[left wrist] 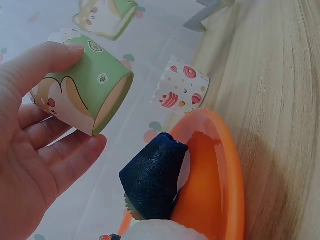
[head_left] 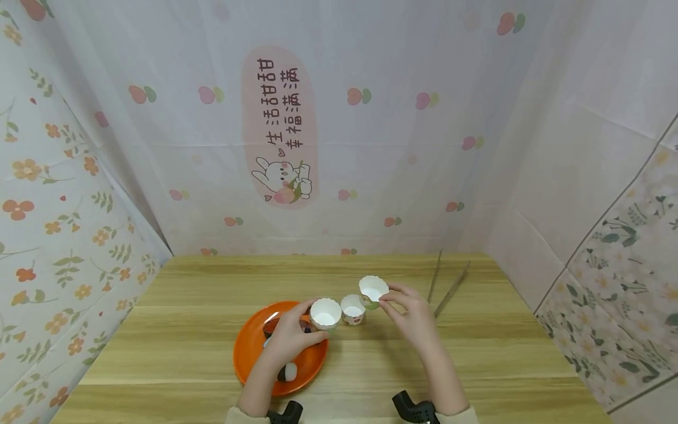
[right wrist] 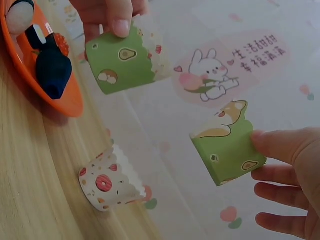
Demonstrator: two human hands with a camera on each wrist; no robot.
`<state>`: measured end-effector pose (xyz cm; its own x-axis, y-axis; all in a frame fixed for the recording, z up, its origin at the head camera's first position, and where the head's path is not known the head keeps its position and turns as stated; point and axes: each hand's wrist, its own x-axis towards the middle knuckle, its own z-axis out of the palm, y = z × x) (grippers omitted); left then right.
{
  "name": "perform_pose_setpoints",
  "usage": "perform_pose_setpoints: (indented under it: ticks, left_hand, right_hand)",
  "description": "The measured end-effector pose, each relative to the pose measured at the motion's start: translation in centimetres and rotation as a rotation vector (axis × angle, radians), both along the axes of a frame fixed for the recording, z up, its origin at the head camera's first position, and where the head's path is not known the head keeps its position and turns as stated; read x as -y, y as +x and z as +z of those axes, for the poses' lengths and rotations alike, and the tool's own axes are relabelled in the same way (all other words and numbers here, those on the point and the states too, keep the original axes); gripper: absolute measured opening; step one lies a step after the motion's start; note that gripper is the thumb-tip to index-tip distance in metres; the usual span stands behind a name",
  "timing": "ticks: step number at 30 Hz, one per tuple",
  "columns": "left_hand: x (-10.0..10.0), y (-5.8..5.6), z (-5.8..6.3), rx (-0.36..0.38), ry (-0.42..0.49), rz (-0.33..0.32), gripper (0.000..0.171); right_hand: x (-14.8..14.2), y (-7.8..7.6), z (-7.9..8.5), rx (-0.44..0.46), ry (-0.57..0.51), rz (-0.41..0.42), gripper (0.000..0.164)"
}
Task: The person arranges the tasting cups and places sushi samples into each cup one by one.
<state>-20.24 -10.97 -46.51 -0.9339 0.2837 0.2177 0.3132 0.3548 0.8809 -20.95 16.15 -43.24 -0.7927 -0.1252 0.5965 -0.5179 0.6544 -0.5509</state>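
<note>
My left hand (head_left: 288, 337) holds a green paper baking cup (left wrist: 107, 82) with a cartoon animal print, fingers and thumb around its sides. In my right hand (head_left: 415, 318) a matching green cup (right wrist: 227, 145) is pinched at its rim, raised and tilted. Between the two, a white paper cup (right wrist: 107, 182) printed with doughnuts and sweets stands upright on the table. Both green cups show white insides in the head view. Below my left hand lies an orange plate (head_left: 246, 353) with sushi-like pieces, among them a dark-wrapped one (left wrist: 155, 175); the hand partly hides them.
Two thin grey sticks (head_left: 451, 290), perhaps tongs, lie on the wooden table (head_left: 175, 330) beyond my right hand. A printed cloth (head_left: 381, 147) hangs behind the table's far edge, and more patterned cloth hangs at both sides.
</note>
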Motion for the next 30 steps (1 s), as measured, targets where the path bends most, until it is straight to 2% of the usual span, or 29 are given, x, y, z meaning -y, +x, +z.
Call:
perform_pose_setpoints:
  ticks: [11, 21, 30]
  left_hand:
    - [-0.1, 0.0, 0.3, 0.009, -0.008, 0.005, 0.07]
    - [-0.1, 0.2, 0.4, 0.007, -0.006, 0.0, 0.068]
    - [-0.2, 0.2, 0.2, -0.003, -0.012, 0.002, 0.067]
  right_hand:
    - [-1.2, -0.7, -0.9, 0.033, 0.008, -0.041, 0.008]
    - [-1.9, -1.1, -2.0, 0.153, 0.008, -0.07, 0.006]
    - [-2.4, -1.7, -3.4, 0.169, 0.011, -0.085, 0.007]
